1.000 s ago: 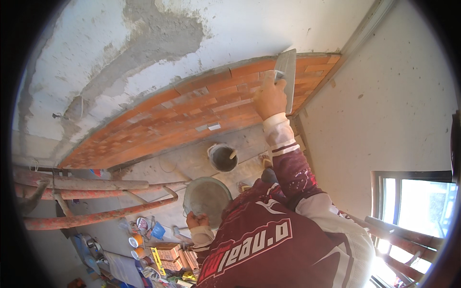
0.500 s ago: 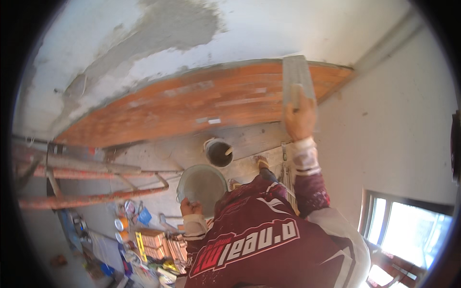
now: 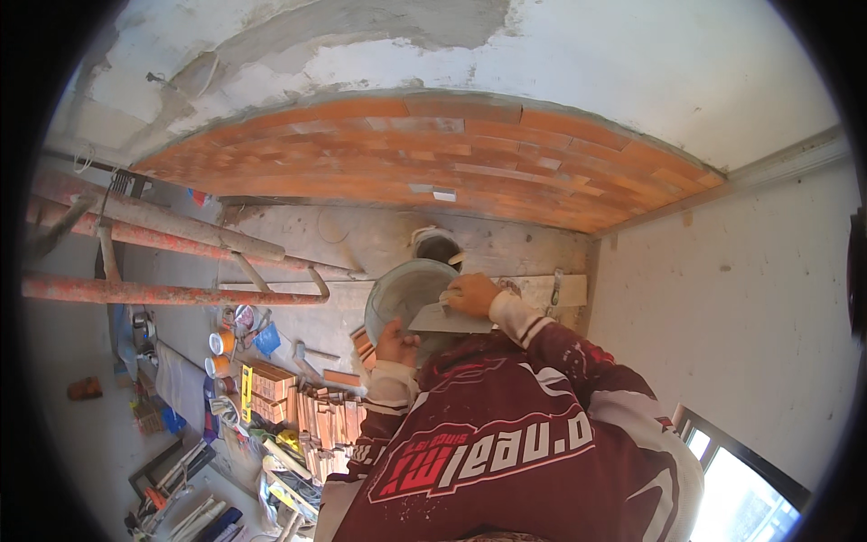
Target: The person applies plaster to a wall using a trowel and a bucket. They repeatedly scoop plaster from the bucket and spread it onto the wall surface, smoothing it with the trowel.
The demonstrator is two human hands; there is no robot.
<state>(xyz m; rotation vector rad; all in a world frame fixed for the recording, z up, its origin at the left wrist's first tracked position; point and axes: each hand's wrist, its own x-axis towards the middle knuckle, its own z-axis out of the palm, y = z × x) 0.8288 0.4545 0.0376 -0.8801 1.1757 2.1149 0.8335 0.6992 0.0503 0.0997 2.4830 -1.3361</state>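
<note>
My right hand (image 3: 472, 296) is wrapped round the handle of a plastering trowel (image 3: 450, 320). The trowel's flat grey blade lies across the top of a round grey tub (image 3: 386, 294), over its opening. At the tub's near-left side is my left hand (image 3: 396, 345), with curled fingers closed at the rim. How much grey mix the tub holds is hard to tell, since blade and hands cover part of it. Beyond the tub stands a dark bucket (image 3: 437, 248) with a light handle sticking out.
An orange brick wall (image 3: 406, 149) rises ahead, with patchy grey plaster (image 3: 361, 41) above. Red metal scaffolding (image 3: 181, 292) reaches in from the left. Stacked bricks (image 3: 271, 387), tools and small paint pots lie on the floor at lower left. A window (image 3: 741, 492) is at lower right.
My right hand has brought the trowel down from the brick wall's upper edge to the tub. The left hand has stayed by the tub's rim. The whole view has shifted.
</note>
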